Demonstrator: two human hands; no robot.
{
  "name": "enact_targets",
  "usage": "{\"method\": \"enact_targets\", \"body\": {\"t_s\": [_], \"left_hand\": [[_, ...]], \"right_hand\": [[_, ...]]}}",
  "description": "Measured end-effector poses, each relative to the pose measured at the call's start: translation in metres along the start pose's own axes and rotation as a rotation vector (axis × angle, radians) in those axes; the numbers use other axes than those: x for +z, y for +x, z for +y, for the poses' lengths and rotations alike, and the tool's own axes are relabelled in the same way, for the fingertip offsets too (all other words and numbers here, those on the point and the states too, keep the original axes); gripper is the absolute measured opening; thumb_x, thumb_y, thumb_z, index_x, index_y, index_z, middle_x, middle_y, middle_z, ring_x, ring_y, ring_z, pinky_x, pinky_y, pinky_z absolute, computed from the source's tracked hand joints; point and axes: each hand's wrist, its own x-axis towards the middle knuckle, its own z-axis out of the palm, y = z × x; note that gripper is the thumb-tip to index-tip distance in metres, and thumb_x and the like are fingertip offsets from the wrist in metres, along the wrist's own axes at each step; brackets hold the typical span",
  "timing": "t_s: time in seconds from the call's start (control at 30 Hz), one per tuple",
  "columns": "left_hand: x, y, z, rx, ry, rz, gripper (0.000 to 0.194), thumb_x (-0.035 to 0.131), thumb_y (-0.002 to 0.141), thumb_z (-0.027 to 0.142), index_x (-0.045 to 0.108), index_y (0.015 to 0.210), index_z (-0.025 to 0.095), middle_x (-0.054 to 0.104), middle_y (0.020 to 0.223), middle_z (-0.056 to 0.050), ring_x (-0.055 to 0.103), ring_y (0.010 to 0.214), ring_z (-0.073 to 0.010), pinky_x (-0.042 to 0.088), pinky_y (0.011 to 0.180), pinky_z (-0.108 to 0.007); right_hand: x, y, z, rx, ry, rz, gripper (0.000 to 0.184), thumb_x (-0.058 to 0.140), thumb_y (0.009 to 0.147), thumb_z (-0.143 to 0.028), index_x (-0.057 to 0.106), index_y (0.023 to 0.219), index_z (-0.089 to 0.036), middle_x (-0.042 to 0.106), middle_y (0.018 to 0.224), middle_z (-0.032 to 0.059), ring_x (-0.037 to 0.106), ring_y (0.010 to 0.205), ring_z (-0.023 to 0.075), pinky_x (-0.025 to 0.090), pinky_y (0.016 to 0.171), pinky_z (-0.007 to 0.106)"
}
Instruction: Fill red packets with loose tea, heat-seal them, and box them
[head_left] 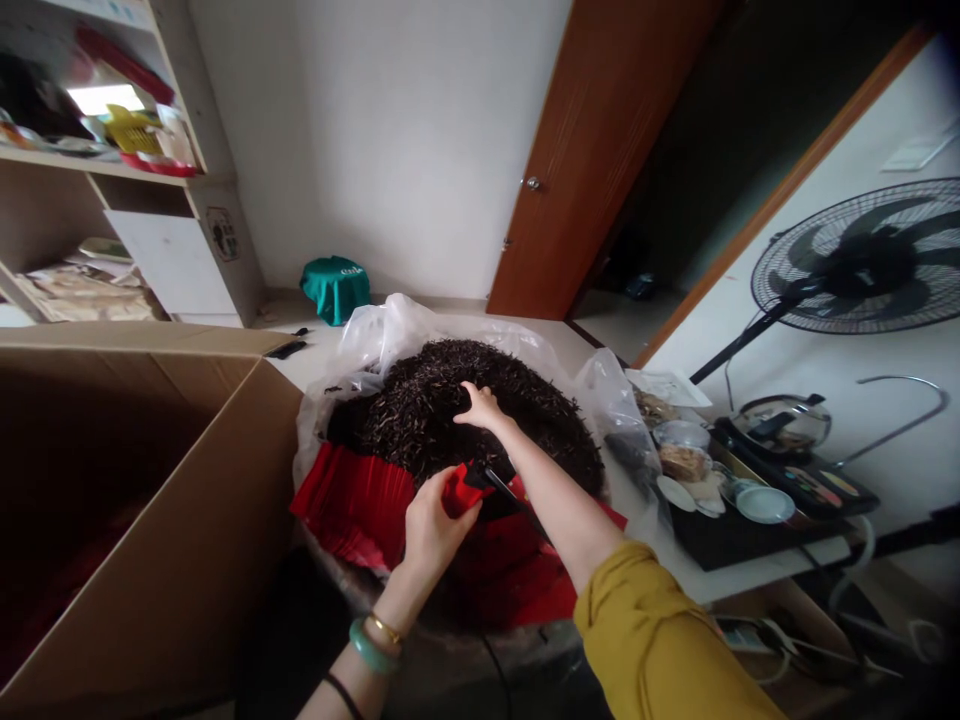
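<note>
My left hand (435,530) is closed on a small red packet (463,490), its thumb and fingers around the sides; something dark shows at the packet's mouth. Above a large heap of loose dark dried leaves, like tea (405,410), my right hand (482,408) reaches out, thumb and fingers apart. I see nothing held in it. The heap fills a clear plastic bag (390,330) spread wide. Along the near edge of the heap lie a row of red packets (356,505) and more red packets (517,580). A thin black rod-like thing (504,487) runs beside the held packet, under my right forearm.
A tall cardboard box (217,490) stands open at the left. To the right, a low table (757,545) carries jars, lids and a glass-lidded cooker (784,425). Behind it is a black fan (862,260). A green-covered stool (337,290) stands by the wall, near a brown door (577,150).
</note>
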Motion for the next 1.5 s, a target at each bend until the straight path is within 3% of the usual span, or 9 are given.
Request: {"method": "enact_targets", "body": {"t_s": [0.17,0.4,0.53,0.67,0.83,0.97,1.1,1.33,1.5], "left_hand": [[0.000,0.000,0.001,-0.027,0.002,-0.015,0.046,0.076,0.065,0.022,0.061,0.109,0.018,0.071,0.103,-0.009,0.067,0.092,-0.0238,0.055,0.084,-0.040],[0.001,0.000,0.000,-0.024,-0.004,-0.004,0.045,0.076,0.065,0.023,0.062,0.108,0.019,0.072,0.100,-0.007,0.067,0.090,-0.0226,0.055,0.082,-0.038],[0.001,0.001,-0.001,-0.079,0.009,-0.025,0.047,0.076,0.066,0.024,0.061,0.110,0.018,0.071,0.101,-0.008,0.067,0.092,-0.0223,0.055,0.083,-0.037],[0.002,0.002,-0.001,-0.114,0.013,-0.024,0.050,0.076,0.066,0.025,0.060,0.112,0.018,0.071,0.104,-0.009,0.067,0.093,-0.0225,0.054,0.085,-0.037],[0.004,0.002,-0.002,-0.117,0.008,-0.003,0.051,0.077,0.065,0.025,0.060,0.112,0.019,0.070,0.105,-0.008,0.067,0.094,-0.0225,0.054,0.085,-0.036],[0.003,0.002,-0.002,-0.120,0.001,-0.018,0.052,0.076,0.065,0.026,0.059,0.113,0.020,0.070,0.105,-0.007,0.067,0.093,-0.0218,0.054,0.083,-0.035],[0.003,0.003,-0.003,-0.114,-0.020,-0.040,0.051,0.075,0.066,0.028,0.058,0.113,0.019,0.070,0.104,-0.008,0.067,0.090,-0.0213,0.054,0.082,-0.035],[0.003,0.003,-0.004,-0.115,-0.022,-0.033,0.051,0.075,0.065,0.027,0.058,0.113,0.019,0.069,0.106,-0.008,0.065,0.093,-0.0220,0.053,0.083,-0.036],[0.005,0.003,-0.003,-0.074,0.020,-0.018,0.050,0.074,0.065,0.024,0.058,0.112,0.019,0.069,0.104,-0.008,0.065,0.093,-0.0225,0.053,0.083,-0.037]], "right_hand": [[0.006,-0.003,-0.003,-0.027,0.022,0.053,0.073,0.074,0.068,-0.020,0.041,0.134,-0.025,0.042,0.128,0.0141,0.053,0.113,0.0281,0.041,0.095,0.037],[-0.005,-0.018,0.006,-0.048,0.148,0.052,0.034,0.065,0.066,-0.003,0.059,0.096,-0.019,0.059,0.105,0.0070,0.060,0.097,0.0209,0.046,0.088,0.031],[-0.020,-0.032,0.005,-0.008,0.313,-0.024,0.020,0.062,0.066,-0.004,0.056,0.079,-0.018,0.060,0.077,0.0005,0.062,0.069,0.0163,0.053,0.066,0.030],[-0.041,-0.061,-0.002,-0.027,0.513,-0.141,0.018,0.061,0.067,-0.010,0.051,0.079,-0.019,0.057,0.068,-0.0037,0.060,0.058,0.0122,0.053,0.051,0.023],[-0.075,-0.112,-0.016,-0.148,0.693,-0.350,0.020,0.065,0.064,-0.018,0.052,0.079,-0.019,0.058,0.068,-0.0046,0.060,0.056,0.0111,0.051,0.046,0.020],[-0.088,-0.143,-0.029,-0.286,0.810,-0.527,0.023,0.070,0.060,-0.020,0.056,0.077,-0.017,0.060,0.071,-0.0039,0.059,0.055,0.0098,0.051,0.046,0.020],[-0.086,-0.153,-0.037,-0.265,0.752,-0.535,0.020,0.069,0.059,-0.016,0.057,0.075,-0.017,0.057,0.064,-0.0058,0.056,0.050,0.0083,0.048,0.043,0.019],[-0.084,-0.148,-0.035,-0.236,0.677,-0.441,0.019,0.064,0.058,-0.010,0.057,0.073,-0.018,0.058,0.066,-0.0062,0.056,0.050,0.0085,0.050,0.046,0.021],[-0.081,-0.149,-0.039,-0.287,0.399,-0.314,0.021,0.060,0.059,-0.006,0.063,0.076,-0.018,0.062,0.066,-0.0054,0.057,0.051,0.0090,0.047,0.050,0.020]]}}
